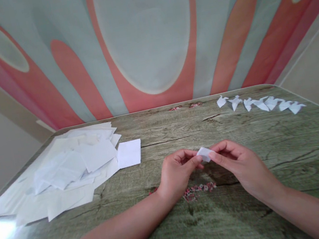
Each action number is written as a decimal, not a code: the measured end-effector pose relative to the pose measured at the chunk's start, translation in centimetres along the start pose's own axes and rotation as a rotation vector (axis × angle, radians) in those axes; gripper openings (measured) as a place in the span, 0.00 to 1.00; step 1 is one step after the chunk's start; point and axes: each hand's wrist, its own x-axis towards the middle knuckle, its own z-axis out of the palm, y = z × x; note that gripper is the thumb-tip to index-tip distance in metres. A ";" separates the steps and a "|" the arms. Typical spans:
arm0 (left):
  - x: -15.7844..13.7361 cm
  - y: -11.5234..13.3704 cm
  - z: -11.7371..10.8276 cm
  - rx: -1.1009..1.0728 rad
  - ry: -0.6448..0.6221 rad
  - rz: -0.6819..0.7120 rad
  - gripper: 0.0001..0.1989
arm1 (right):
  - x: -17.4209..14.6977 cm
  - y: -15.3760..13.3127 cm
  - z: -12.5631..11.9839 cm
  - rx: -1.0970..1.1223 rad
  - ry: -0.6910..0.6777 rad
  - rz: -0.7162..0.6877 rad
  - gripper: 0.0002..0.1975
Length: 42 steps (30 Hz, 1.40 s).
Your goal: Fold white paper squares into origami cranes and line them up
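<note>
A small folded piece of white paper [204,154] is pinched between my two hands, just above the middle of the table. My left hand [178,173] grips its left side between thumb and fingers. On the opposite side, the thumb and fingers of my right hand [236,163] are closed on the same paper. My fingertips cover both ends of it, so the full shape of the fold is partly hidden.
The wood-grain table [162,135] bears a spread heap of loose white paper [64,172] on the left. Beside it lies a neat stack of square paper [129,153]. Several folded paper birds [261,104] stand in a row at the back right. A patterned backdrop [147,36] rises behind.
</note>
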 end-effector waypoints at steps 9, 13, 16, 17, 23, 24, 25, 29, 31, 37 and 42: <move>-0.1 -0.3 -0.2 -0.013 0.066 0.092 0.08 | 0.1 0.6 0.0 0.037 -0.047 -0.022 0.10; -0.2 -0.6 -0.4 0.103 0.083 0.138 0.09 | 0.1 0.6 -0.1 0.042 -0.039 -0.019 0.10; -0.2 -0.6 -0.7 0.190 0.085 0.200 0.09 | 0.1 0.6 -0.1 0.048 -0.039 -0.021 0.10; -0.3 -0.5 -0.8 0.211 0.084 0.236 0.10 | 0.1 0.6 -0.1 0.044 -0.038 -0.021 0.10; -0.3 0.4 -1.4 0.510 0.096 0.479 0.04 | 0.1 0.7 -0.2 0.017 -0.035 -0.026 0.12; -0.3 0.6 -1.5 0.549 0.099 0.503 0.04 | 0.1 0.6 -0.2 0.014 -0.035 -0.028 0.12; -0.3 0.6 -1.6 0.579 0.098 0.525 0.04 | 0.1 0.6 -0.2 0.011 -0.034 -0.030 0.12; -0.3 0.7 -1.7 0.664 0.086 0.596 0.03 | 0.0 0.3 -0.1 -0.020 -0.025 -0.036 0.12; -0.3 0.6 -1.7 0.683 0.088 0.614 0.03 | 0.0 0.2 -0.1 -0.044 -0.019 -0.039 0.12; -0.1 0.3 -1.9 0.727 0.072 0.677 0.04 | -0.1 0.0 0.0 -0.085 -0.009 -0.073 0.10; 0.0 0.4 -2.1 0.802 0.007 0.720 0.05 | 0.0 0.4 -0.1 -0.130 0.006 -0.094 0.10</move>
